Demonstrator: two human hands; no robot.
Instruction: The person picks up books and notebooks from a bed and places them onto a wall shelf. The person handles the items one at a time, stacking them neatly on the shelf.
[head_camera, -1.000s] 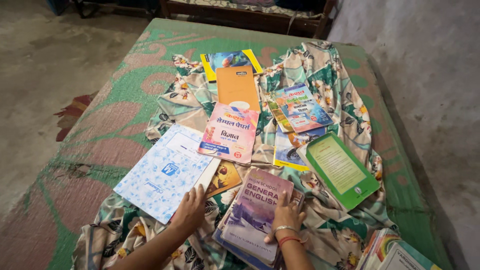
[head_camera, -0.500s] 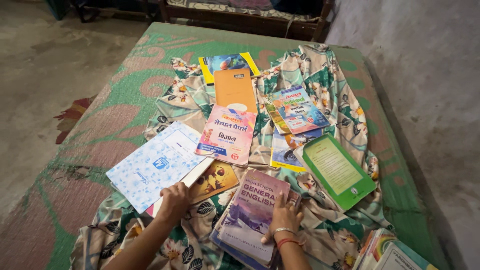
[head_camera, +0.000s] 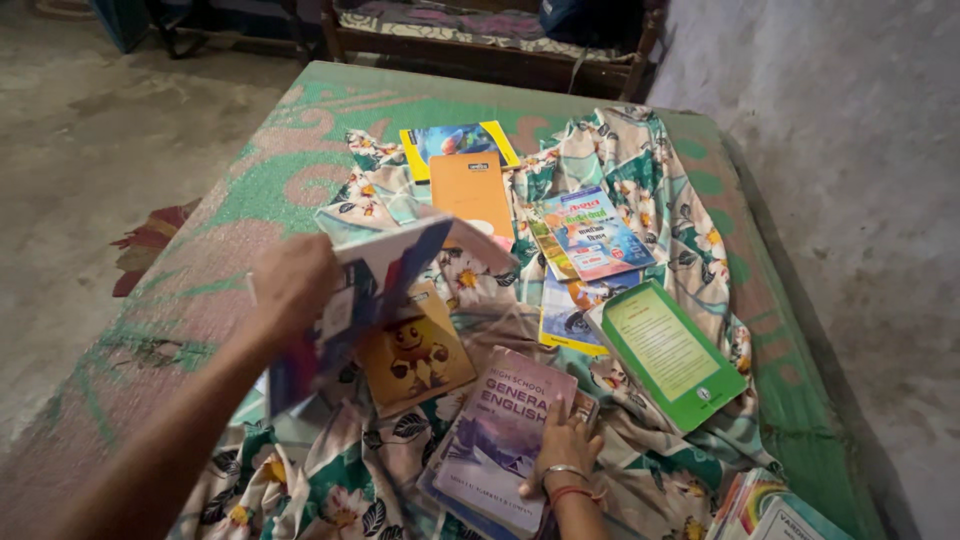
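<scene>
At mid-left of the frame the left hand (head_camera: 292, 285) is raised, fingers pinching a thin book (head_camera: 370, 290) tilted up; the right hand (head_camera: 566, 447) lies flat at bottom centre, fingers spread on a purple book (head_camera: 500, 430).

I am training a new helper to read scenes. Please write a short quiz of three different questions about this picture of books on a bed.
1. True or false: the left hand lifts thin paper booklets off the floral cloth.
2. The right hand rests on: A) the green-bordered book B) the purple paperback book C) the plain orange book
3. Fill in: the yellow book with a cartoon figure lies ___ of the purple paperback book.

Key: 1 true; 2 B; 3 left
</scene>
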